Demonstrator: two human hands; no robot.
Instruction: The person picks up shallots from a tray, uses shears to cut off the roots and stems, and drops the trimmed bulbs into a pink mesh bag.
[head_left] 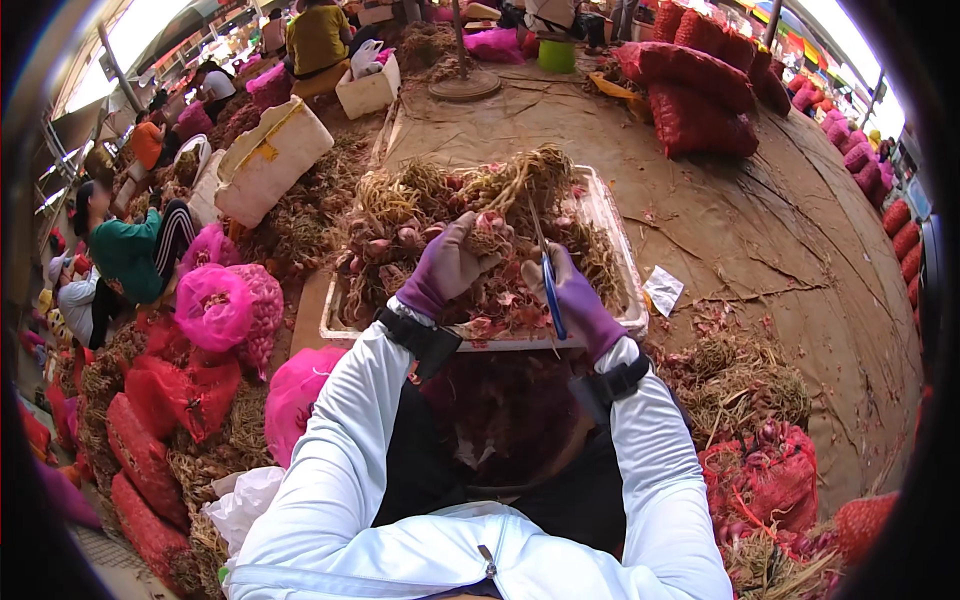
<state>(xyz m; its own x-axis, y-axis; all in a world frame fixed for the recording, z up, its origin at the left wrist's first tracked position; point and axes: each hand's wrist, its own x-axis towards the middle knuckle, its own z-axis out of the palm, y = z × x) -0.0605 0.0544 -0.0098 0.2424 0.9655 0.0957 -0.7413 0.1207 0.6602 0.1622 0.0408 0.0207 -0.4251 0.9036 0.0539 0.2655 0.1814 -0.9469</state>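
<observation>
A shallow white box (636, 285) full of small red shallots (408, 236) with dried stalks stands in front of me. My left hand (446, 268), in a purple glove, is closed on a bunch of shallots (488, 238) above the heap. Its long dry stalks (528, 180) fan out toward the far right corner. My right hand (582, 302), gloved alike, grips the blue handles of a pair of scissors (551, 288). The blades point away from me and lie against the stalks; whether they are apart I cannot tell.
Between my knees sits a dark container (500, 415) with reddish bits inside. Pink mesh bags (218, 305) and red sacks (145, 445) crowd the left. Cut stalks (740, 385) and a red net bag (765, 475) lie at right. Other people (125, 245) sit farther left.
</observation>
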